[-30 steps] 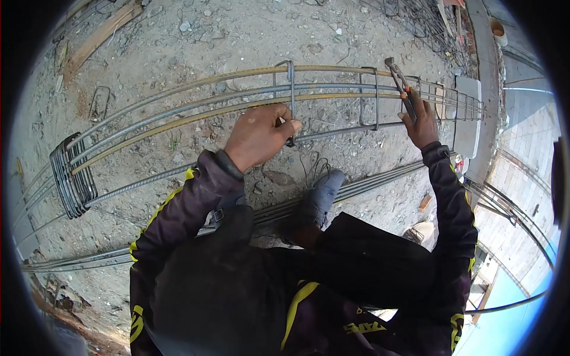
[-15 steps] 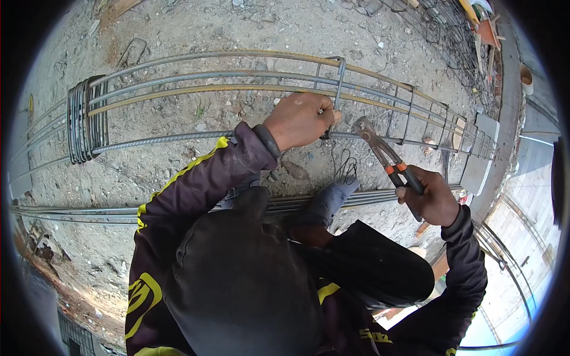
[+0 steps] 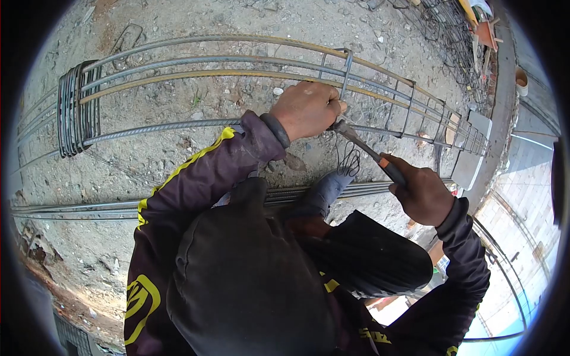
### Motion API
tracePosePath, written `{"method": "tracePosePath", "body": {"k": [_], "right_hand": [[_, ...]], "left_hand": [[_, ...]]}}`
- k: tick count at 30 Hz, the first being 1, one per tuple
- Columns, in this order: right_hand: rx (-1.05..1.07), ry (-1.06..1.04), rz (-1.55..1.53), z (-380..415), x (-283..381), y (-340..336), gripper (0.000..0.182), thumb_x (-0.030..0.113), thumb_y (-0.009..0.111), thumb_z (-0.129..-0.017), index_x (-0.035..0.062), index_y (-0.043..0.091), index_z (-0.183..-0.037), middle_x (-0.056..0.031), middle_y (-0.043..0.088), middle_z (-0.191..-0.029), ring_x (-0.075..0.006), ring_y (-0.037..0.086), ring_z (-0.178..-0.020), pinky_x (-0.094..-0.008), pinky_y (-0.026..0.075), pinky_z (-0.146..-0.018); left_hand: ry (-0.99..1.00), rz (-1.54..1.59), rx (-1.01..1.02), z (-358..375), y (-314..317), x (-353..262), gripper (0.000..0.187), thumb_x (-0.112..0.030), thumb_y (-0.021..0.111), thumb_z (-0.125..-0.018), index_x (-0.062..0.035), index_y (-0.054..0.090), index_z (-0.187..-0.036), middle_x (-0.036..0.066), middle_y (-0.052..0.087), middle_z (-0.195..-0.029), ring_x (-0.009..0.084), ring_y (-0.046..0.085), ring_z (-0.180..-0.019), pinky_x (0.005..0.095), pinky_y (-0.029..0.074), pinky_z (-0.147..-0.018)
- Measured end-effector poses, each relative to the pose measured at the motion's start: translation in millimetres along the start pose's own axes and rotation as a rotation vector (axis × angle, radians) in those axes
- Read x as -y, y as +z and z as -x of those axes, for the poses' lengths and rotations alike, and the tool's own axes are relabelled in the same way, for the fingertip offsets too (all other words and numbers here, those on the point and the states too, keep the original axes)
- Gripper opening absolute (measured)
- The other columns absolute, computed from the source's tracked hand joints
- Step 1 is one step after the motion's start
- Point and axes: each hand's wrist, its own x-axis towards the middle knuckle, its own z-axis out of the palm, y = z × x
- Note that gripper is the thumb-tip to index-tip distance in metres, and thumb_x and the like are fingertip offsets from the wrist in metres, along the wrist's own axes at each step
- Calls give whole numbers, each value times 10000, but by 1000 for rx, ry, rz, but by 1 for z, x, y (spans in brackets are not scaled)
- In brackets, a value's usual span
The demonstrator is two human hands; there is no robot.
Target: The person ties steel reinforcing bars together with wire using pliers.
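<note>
A long rebar cage (image 3: pixel 237 59) crosses the view, its bars bending with the lens. My left hand (image 3: pixel 310 111) is closed on a stirrup (image 3: pixel 347 74) close to the lower bar; its fingertips partly hide the joint. In my right hand (image 3: pixel 424 194) are pincers (image 3: pixel 363 144) with orange and black handles, their handles now pressed together. The jaws meet the lower bar at the stirrup, just right of my left fingertips. Whether they bite on tie wire there is too small to tell.
Bundled stirrups (image 3: pixel 71 110) hang on the bars at the left. Loose tie wire (image 3: pixel 349 160) lies by my shoe (image 3: pixel 332 190). More long bars (image 3: pixel 83 210) run beneath me. A grey block (image 3: pixel 473 157) sits under the cage's right end. Scrap wire (image 3: pixel 439 35) is heaped at upper right.
The pincers have moved left and down onto the joint beside my left hand, and their handles have closed. My left hand stays at the stirrup; the view has shifted slightly.
</note>
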Motion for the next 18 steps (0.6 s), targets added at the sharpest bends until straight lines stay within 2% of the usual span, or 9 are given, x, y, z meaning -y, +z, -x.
{"method": "tracePosePath", "body": {"k": [3, 6, 9, 12, 15, 18], "right_hand": [[96, 13, -90, -2, -1, -10, 553, 93, 651, -848, 64, 477, -1373, -262, 657, -880, -460, 639, -867, -485, 496, -760], [199, 46, -162, -5, 2, -18, 534, 90, 646, -851, 61, 481, -1358, -261, 658, -901, -457, 638, -878, -482, 495, -756], [206, 6, -38, -5, 13, -30, 501, 92, 645, -857, 45, 488, -1330, -252, 660, -893, -460, 636, -880, -491, 494, -750], [222, -57, 68, -6, 21, -39, 509, 92, 635, -904, 31, 457, -1376, -206, 615, -742, -325, 649, -720, -416, 491, -684], [200, -43, 124, -4, 25, -37, 434, 118, 645, -898, 18, 506, -1297, -222, 611, -736, -354, 651, -716, -434, 486, -684], [194, 1, 128, -4, 30, -32, 281, 184, 670, -868, 6, 586, -1067, -242, 649, -808, -451, 638, -837, -502, 493, -728]], "left_hand": [[0, 4, 18, -1, -2, -2, 314, -342, 607, -905, -48, 716, -908, 202, 695, -909, 413, 656, -877, 504, 511, -806], [-14, 0, 23, -1, -3, -4, 319, -346, 606, -904, -47, 717, -909, 197, 697, -912, 410, 658, -877, 503, 512, -808], [22, -12, -11, -1, 0, -1, 321, -342, 601, -906, -42, 716, -909, 195, 697, -907, 410, 659, -876, 503, 513, -814], [51, -2, -79, 0, 6, 2, 350, -367, 598, -926, -41, 683, -831, 176, 646, -768, 387, 627, -771, 481, 479, -694], [55, -43, -66, -1, 6, 3, 357, -369, 600, -927, -35, 686, -834, 178, 648, -770, 388, 629, -761, 477, 483, -685], [88, -5, -114, -1, 10, 6, 362, -365, 609, -924, -25, 687, -831, 182, 645, -763, 384, 631, -737, 477, 481, -665]]}}
